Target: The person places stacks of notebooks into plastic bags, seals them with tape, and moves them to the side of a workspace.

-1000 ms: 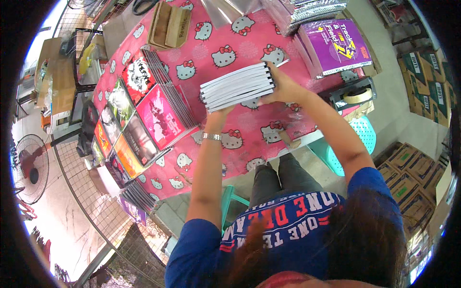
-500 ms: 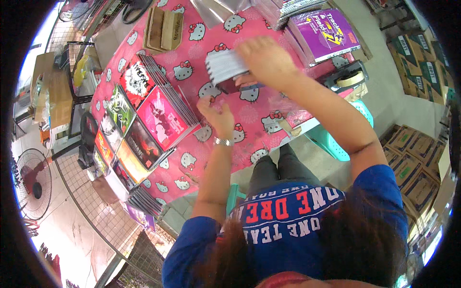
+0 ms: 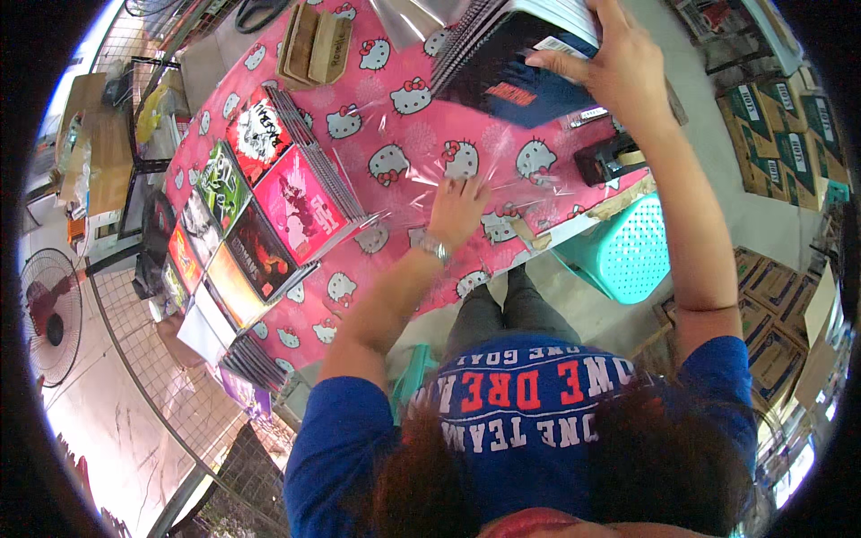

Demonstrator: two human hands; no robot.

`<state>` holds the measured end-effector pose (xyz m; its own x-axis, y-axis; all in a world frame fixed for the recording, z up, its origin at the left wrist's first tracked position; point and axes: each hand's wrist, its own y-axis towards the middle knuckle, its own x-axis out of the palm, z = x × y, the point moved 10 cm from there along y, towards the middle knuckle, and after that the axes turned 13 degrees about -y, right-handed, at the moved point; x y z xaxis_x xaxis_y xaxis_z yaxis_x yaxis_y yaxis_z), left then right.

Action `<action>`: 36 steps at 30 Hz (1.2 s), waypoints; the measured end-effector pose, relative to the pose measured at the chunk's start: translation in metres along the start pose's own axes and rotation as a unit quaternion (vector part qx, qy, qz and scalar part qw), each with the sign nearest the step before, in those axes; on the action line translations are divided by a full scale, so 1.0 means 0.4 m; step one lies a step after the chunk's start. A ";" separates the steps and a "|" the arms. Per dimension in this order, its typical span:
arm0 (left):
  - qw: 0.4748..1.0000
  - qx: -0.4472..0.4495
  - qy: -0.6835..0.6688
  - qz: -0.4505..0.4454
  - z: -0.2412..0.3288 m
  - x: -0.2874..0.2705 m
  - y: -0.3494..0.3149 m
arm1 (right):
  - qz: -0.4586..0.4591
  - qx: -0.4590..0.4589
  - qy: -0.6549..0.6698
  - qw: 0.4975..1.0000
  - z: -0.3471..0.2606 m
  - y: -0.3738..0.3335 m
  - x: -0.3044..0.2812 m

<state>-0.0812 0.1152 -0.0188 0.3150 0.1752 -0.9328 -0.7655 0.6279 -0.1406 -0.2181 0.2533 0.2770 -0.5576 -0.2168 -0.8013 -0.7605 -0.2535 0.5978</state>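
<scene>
At the far right of the table, my right hand [image 3: 628,76] grips a stack of spiral notebooks [image 3: 520,85] by its right side, thumb on the dark blue cover. The stack is tilted, its spiral edge to the left and white page edges on top. My left hand [image 3: 459,213], wrist in a metal watch, lies with fingers stretched on the pink cartoon-print tabletop [image 3: 359,179]. Shiny clear plastic film [image 3: 529,184] spreads around its fingertips. Whether the hand presses film or the table covering, I cannot tell.
Several stacks of colourful spiral notebooks [image 3: 300,204] fill the table's left side. Wooden blocks [image 3: 314,47] lie at the back. A black tape dispenser [image 3: 603,163] sits at the right edge, above a teal stool [image 3: 626,251]. Cartons [image 3: 778,314] stand on the floor right; a fan [image 3: 52,314] stands left.
My right hand has moved right and away and now grips the dark-covered notebook stack where a purple-covered stack showed. My left hand has shifted right and flattened onto the table.
</scene>
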 end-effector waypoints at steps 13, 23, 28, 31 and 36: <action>0.984 -0.087 -0.061 0.146 0.215 0.088 -0.370 | -0.453 0.505 0.362 0.639 -0.109 -0.718 0.527; 0.965 -0.234 -0.112 0.048 0.226 0.183 -0.379 | -0.438 0.460 0.253 0.730 -0.105 -0.736 0.469; 0.977 -0.176 -0.083 0.085 0.247 0.182 -0.384 | -0.420 0.489 0.220 0.732 -0.052 -0.818 0.473; 0.980 -0.166 -0.071 0.078 0.248 0.145 -0.390 | -0.397 0.480 0.223 0.750 -0.042 -0.838 0.495; 0.971 -0.223 -0.085 -0.006 0.194 0.215 -0.444 | -0.435 0.469 0.159 0.752 -0.064 -0.797 0.461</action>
<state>0.1256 0.0776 -0.0484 0.3850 0.3169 -0.8668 -0.9160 0.2457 -0.3170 -0.0700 0.2702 -0.0606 0.2809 -0.6069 -0.7435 -0.7743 0.3145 -0.5492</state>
